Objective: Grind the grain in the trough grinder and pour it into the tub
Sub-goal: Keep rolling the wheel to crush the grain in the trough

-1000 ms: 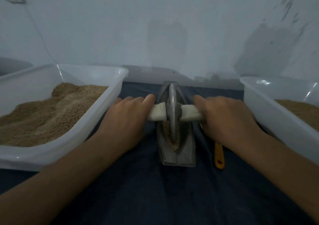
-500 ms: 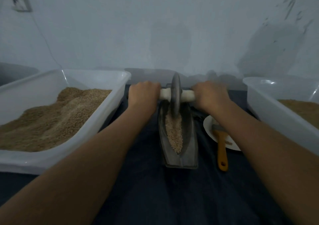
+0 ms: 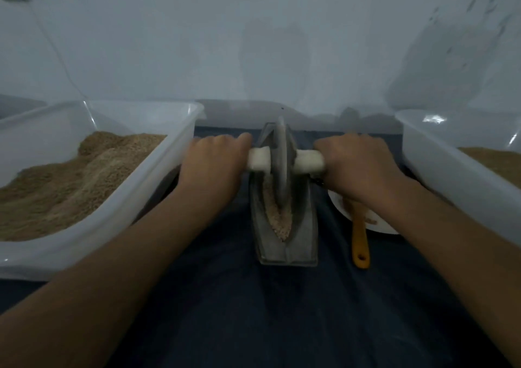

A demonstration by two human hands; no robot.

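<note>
A grey metal trough grinder (image 3: 301,243) lies lengthwise on the dark cloth in front of me, with pale grain (image 3: 277,221) in its groove. A metal wheel (image 3: 280,167) stands upright in the trough near its middle, on a white axle handle (image 3: 308,163). My left hand (image 3: 214,164) grips the axle's left end and my right hand (image 3: 358,164) grips its right end. A clear tub (image 3: 158,170) holding brown ground grain sits to the left. Another clear tub (image 3: 439,167) with brown grain sits to the right.
A brush with a yellow handle (image 3: 359,240) lies right of the trough, its head on a white plate (image 3: 380,228) partly hidden under my right wrist. A pale wall rises just behind the tubs. Dark blue cloth (image 3: 267,311) covers the surface toward me.
The wheel rolled from mid-trough to the far end half a second ago and has now come back toward me to about the middle. Both hands stayed on the axle.
</note>
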